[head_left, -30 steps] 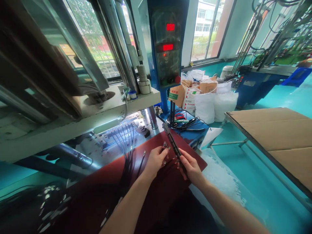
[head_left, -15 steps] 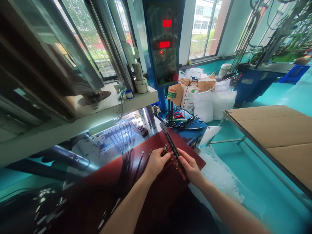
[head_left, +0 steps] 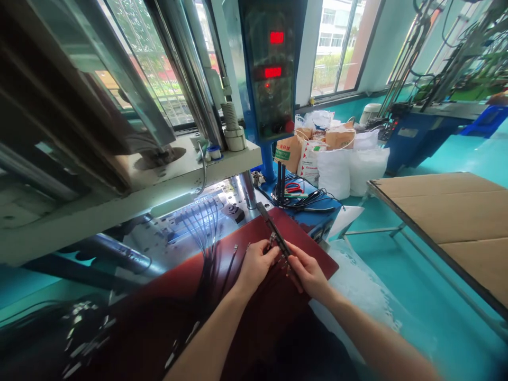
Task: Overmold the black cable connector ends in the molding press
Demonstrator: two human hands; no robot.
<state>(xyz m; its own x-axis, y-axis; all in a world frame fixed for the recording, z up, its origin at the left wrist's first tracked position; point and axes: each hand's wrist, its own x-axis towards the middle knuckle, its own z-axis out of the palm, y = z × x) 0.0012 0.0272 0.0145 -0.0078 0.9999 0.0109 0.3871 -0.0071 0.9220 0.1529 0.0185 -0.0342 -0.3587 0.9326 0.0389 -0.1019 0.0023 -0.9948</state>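
Observation:
My right hand grips a long narrow black bar that slants up and to the left over the dark red mat. My left hand pinches small metal-tipped cable ends against the bar's near part. Loose black cables with metal connectors lie on the mat to the left of my left hand. A bundle of thin cables runs from the mat up into the lit press bed.
A press machine with steel columns looms at the left. A blue control box shows red digits. Sacks and bags stand on the teal floor behind. A cardboard-topped table is at the right. Tools and cables lie behind the mat.
The bar's far end has swung slightly left and both hands have shifted a little up the mat. My left fingers have closed in on the bar.

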